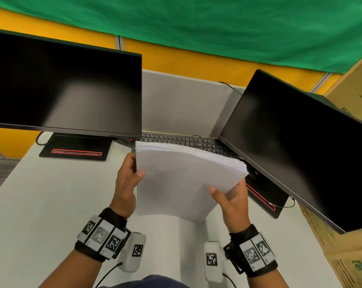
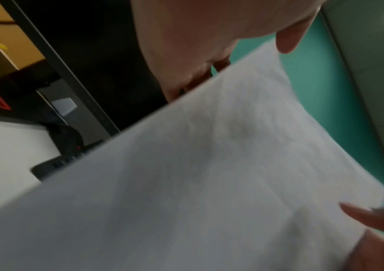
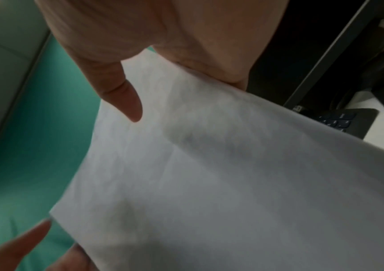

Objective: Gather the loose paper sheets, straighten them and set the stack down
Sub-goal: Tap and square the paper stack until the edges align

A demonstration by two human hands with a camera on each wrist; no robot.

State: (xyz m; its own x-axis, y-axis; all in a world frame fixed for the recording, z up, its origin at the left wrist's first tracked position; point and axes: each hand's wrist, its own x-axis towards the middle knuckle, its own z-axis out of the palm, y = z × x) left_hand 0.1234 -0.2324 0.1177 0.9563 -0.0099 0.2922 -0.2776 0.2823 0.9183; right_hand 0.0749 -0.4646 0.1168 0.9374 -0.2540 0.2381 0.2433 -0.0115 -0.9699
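Note:
A thick stack of white paper sheets stands tilted above the white desk, its near edge close to the desk surface. My left hand grips the stack's left edge, thumb on the near face and fingers behind. On the right edge, my right hand holds it the same way, thumb in front. The far right corner shows fanned sheet edges. In the left wrist view the paper stack fills the frame under my left hand. The right wrist view shows the paper stack below my right hand.
A black keyboard lies right behind the stack. Two dark monitors stand at the left and the right, their bases on the desk. Cardboard boxes stand along the right edge. Grey partition panels close the back.

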